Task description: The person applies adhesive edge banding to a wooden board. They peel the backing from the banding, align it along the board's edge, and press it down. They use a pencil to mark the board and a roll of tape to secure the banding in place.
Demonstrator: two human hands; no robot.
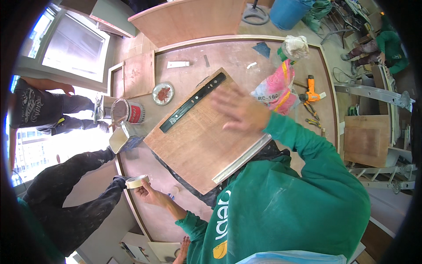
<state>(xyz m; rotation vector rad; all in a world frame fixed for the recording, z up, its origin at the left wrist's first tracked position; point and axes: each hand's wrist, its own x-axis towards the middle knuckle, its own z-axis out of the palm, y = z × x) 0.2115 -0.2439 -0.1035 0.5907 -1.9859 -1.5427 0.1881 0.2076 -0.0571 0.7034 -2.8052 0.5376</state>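
My left hand (151,195) grips a roll of masking tape (137,181) out to the left, past the bench edge. Over a square plywood board (202,145), my right hand (239,110) is smeared by motion, its fingers stretched out with nothing in them. I cannot tell whether it touches the wood. The board lies tilted in front of me on something black. Along its far left edge rests a long black slotted strip (193,102). A pale strip (242,158) runs along the edge closest to me.
On the rimmed wooden bench (184,81) are a dish of reddish paste (163,93), a white tube (178,64), a pink bag (277,88), an orange tool (312,90) and pliers (313,122). Tins (127,112) stand at the left. Other people are nearby; another hand (183,250) shows below.
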